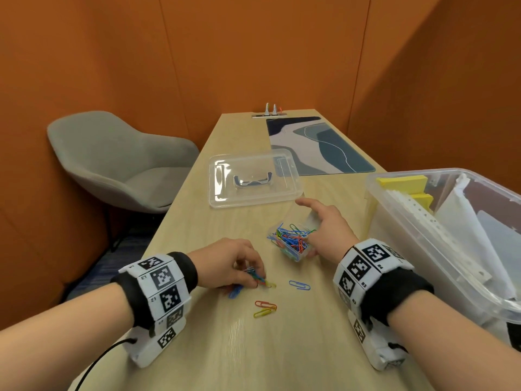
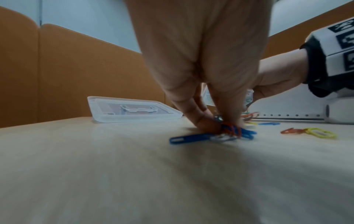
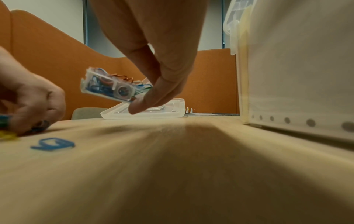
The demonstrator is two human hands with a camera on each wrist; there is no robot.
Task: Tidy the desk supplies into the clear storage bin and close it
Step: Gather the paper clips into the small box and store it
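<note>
A small clear box (image 1: 291, 241) full of coloured paper clips is tilted above the desk, gripped by my right hand (image 1: 324, 230); in the right wrist view the box (image 3: 109, 84) hangs between thumb and fingers. My left hand (image 1: 234, 263) pinches a bunch of paper clips (image 1: 253, 277) against the desk, also seen as the bunch (image 2: 228, 131) under its fingertips. Loose clips lie nearby: a blue one (image 1: 299, 285), a red one (image 1: 265, 304) and a yellow one (image 1: 263, 313). The clear storage bin (image 1: 400, 230) stands open at the right, holding papers and yellow pads.
The bin's clear lid (image 1: 253, 179) lies flat in mid-desk beyond the hands. A patterned desk mat (image 1: 321, 145) lies farther back. A grey chair (image 1: 118, 162) stands left of the desk. Orange partition walls close the booth.
</note>
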